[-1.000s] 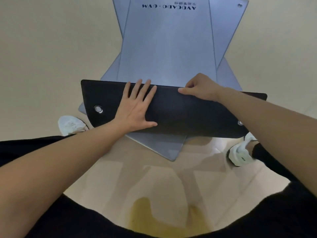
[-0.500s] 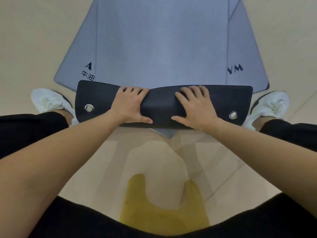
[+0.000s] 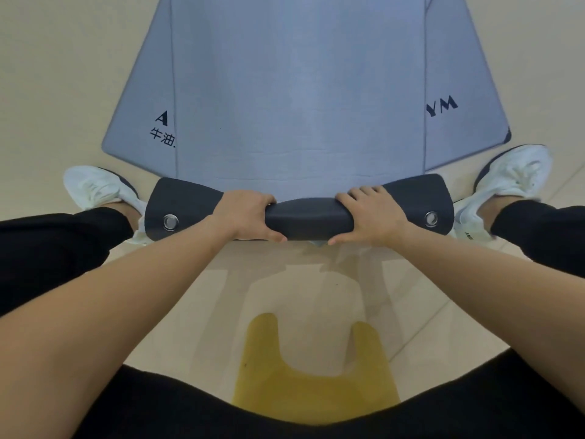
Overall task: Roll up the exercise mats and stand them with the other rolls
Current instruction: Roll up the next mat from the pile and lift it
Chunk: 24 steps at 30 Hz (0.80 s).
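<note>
A grey-blue exercise mat (image 3: 297,99) lies flat on the floor, stretching away from me. Its near end is turned over into a low dark roll (image 3: 308,217), showing the black underside and two metal eyelets. My left hand (image 3: 245,217) grips the roll left of its middle, fingers curled over the top and thumb at the near side. My right hand (image 3: 372,218) grips it right of the middle in the same way. More grey-blue mats (image 3: 142,122) with dark lettering lie underneath, fanned out to both sides.
The floor (image 3: 57,74) is beige tile. My white shoes stand at either end of the roll, the left shoe (image 3: 98,188) and the right shoe (image 3: 512,175). A yellowish U-shaped patch (image 3: 313,378) shows on the floor close to my body.
The folded black end has been rolled tighter and narrower. Both hands went from flat on the fold to curled around it, and the view has closed in over the mat.
</note>
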Motion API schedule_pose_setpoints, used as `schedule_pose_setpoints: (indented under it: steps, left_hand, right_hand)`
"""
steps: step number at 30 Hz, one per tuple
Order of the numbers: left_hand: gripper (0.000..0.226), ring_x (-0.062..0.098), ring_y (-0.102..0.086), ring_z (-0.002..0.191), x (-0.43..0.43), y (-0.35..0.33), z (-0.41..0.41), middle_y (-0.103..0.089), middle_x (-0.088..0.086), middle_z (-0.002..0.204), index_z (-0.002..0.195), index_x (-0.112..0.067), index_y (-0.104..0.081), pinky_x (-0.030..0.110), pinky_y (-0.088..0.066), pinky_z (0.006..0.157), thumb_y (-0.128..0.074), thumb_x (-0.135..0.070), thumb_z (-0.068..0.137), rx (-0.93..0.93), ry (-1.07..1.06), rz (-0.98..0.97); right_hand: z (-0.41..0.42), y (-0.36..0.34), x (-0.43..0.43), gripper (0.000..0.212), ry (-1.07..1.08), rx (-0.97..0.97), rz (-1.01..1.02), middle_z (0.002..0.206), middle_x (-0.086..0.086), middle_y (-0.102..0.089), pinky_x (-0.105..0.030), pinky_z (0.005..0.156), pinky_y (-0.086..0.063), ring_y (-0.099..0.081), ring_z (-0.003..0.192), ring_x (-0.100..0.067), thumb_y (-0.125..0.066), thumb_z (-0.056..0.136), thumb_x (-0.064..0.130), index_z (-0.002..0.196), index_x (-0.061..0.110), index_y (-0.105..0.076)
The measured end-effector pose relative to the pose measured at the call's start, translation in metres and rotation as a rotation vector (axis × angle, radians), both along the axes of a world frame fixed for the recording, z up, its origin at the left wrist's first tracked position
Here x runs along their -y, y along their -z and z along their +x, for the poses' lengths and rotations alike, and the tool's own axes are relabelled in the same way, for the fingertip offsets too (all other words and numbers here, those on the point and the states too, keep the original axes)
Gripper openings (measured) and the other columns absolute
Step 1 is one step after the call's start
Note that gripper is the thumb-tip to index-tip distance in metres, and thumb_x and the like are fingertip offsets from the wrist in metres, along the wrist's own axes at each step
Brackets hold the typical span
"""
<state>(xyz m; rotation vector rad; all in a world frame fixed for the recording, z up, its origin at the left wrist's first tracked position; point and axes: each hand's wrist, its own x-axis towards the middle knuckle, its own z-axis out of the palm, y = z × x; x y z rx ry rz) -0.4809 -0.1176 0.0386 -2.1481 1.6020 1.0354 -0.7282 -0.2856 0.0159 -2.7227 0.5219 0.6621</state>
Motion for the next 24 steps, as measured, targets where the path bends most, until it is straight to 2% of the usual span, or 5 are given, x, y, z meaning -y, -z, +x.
schedule_pose_setpoints:
  steps: [3, 7, 13, 20, 24]
  left_hand:
    - [0.084, 0.018, -0.062, 0.099, -0.004, 0.001, -0.001, -0.065, -0.009, 0.108, 0.125, -0.030, -0.061, 0.036, -0.049, 0.079, -0.062, -0.090, 0.066, 0.036, 0.034, -0.034]
    - [0.092, 0.022, -0.057, 0.095, -0.018, 0.004, -0.004, -0.062, -0.003, 0.104, 0.107, -0.023, -0.061, 0.037, -0.044, 0.088, -0.039, -0.102, 0.066, 0.242, 0.048, -0.186]
    - [0.087, 0.021, -0.057, 0.072, -0.009, 0.015, 0.004, -0.057, -0.006, 0.073, 0.083, -0.020, -0.052, 0.036, -0.038, 0.063, -0.038, -0.104, 0.066, 0.184, -0.060, -0.025]
    - [0.097, 0.019, -0.059, 0.066, 0.016, 0.029, 0.022, -0.063, 0.001, 0.067, 0.077, -0.013, -0.062, 0.038, -0.048, 0.065, -0.041, -0.106, 0.062, 0.074, -0.105, 0.053]
    - [0.098, 0.021, -0.062, 0.069, 0.034, 0.034, 0.033, -0.066, 0.003, 0.068, 0.076, -0.010, -0.063, 0.040, -0.048, 0.067, -0.044, -0.105, 0.063, 0.028, -0.118, 0.099]
  right_hand:
    - [0.001, 0.004, -0.002, 0.088, 0.063, -0.093, 0.124, 0.106, 0.004, -0.062, -0.036, 0.071, -0.040, -0.058, 0.085, -0.022, -0.047, 0.068, 0.097, 0.121, 0.027, -0.053]
    - [0.005, 0.009, 0.007, 0.076, 0.100, -0.088, 0.193, 0.090, 0.006, -0.066, -0.035, 0.066, -0.040, -0.060, 0.081, -0.019, -0.055, 0.068, 0.094, 0.103, 0.027, -0.058]
    - [0.018, 0.015, 0.019, 0.070, 0.130, -0.179, 0.273, 0.079, 0.010, -0.058, -0.035, 0.066, -0.039, -0.056, 0.078, -0.019, -0.055, 0.073, 0.091, 0.097, 0.025, -0.060]
    - [0.020, 0.023, 0.020, 0.086, 0.171, -0.167, 0.108, 0.080, 0.004, -0.059, -0.039, 0.073, -0.046, -0.055, 0.083, -0.022, -0.037, 0.068, 0.101, 0.088, 0.020, -0.053]
    - [0.017, 0.023, 0.009, 0.096, 0.202, 0.025, -0.117, 0.110, -0.005, -0.063, -0.047, 0.093, -0.043, -0.057, 0.101, -0.032, -0.025, 0.079, 0.095, 0.122, 0.015, -0.055]
